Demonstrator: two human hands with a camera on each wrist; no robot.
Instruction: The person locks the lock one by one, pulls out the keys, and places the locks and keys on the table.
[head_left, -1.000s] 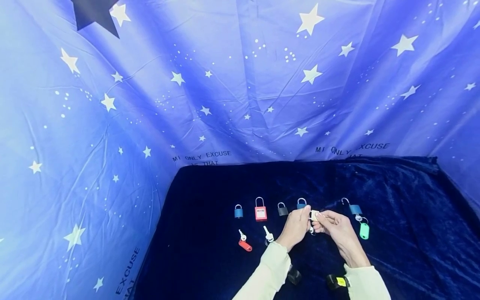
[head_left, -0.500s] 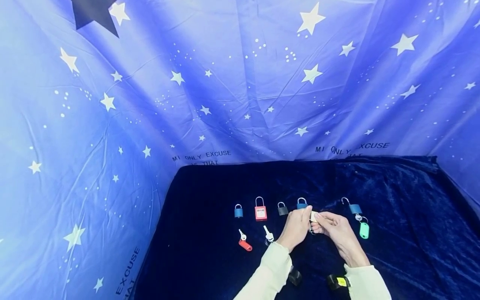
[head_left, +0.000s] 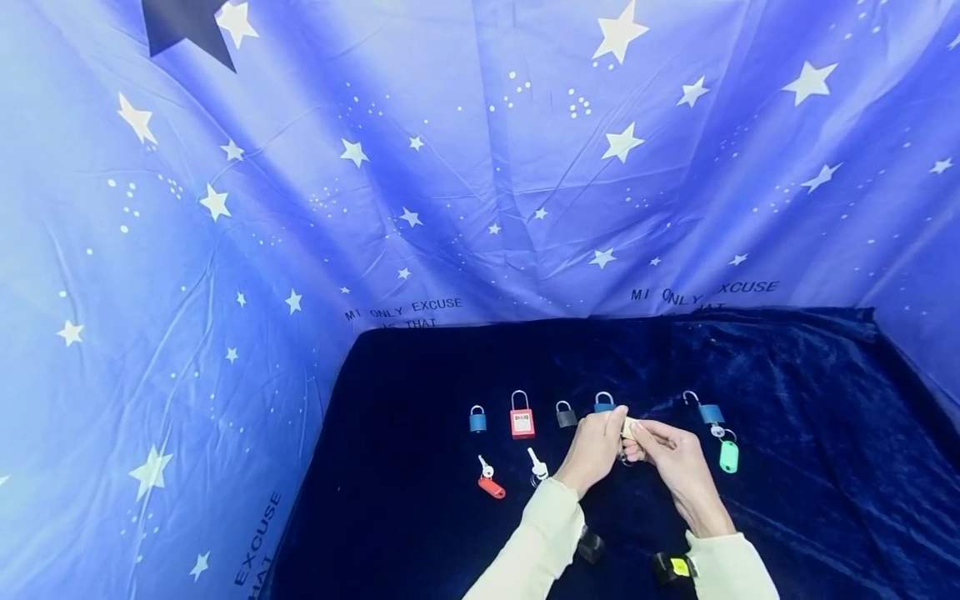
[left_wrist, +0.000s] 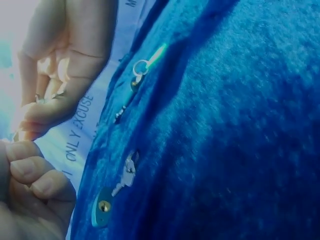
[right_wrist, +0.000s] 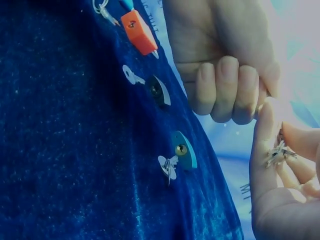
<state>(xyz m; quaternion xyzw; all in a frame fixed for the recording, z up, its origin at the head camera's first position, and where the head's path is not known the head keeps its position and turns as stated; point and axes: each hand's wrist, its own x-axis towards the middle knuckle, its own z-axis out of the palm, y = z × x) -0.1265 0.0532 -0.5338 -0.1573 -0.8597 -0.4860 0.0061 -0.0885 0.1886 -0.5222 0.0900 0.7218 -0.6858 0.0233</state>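
Both hands meet in the air over the dark cloth around a small brass-coloured padlock (head_left: 627, 428). My left hand (head_left: 597, 443) pinches it from the left, its fingers covering the shackle end. On the other side, my right hand (head_left: 672, 462) grips the body between thumb and fingers. Small metal keys (right_wrist: 278, 154) show inside the right hand's curled fingers in the right wrist view. Just beyond the left hand, a blue padlock (head_left: 603, 402) lies partly hidden. Its keyhole side appears in the left wrist view, with a loose key (left_wrist: 128, 174) beside it.
Leftward in the row lie a black padlock (head_left: 566, 415), a red padlock (head_left: 522, 423) and a smaller blue padlock (head_left: 477, 420). Nearer are a key with a red tag (head_left: 491, 487) and a white-headed key (head_left: 537, 463). An unlocked blue padlock (head_left: 710, 414) with a green tag (head_left: 728, 457) lies right.
The brass padlock's shackle, visible a second ago, has slipped behind the left fingers as the body came closer to them. Both hands otherwise keep nearly the same place.
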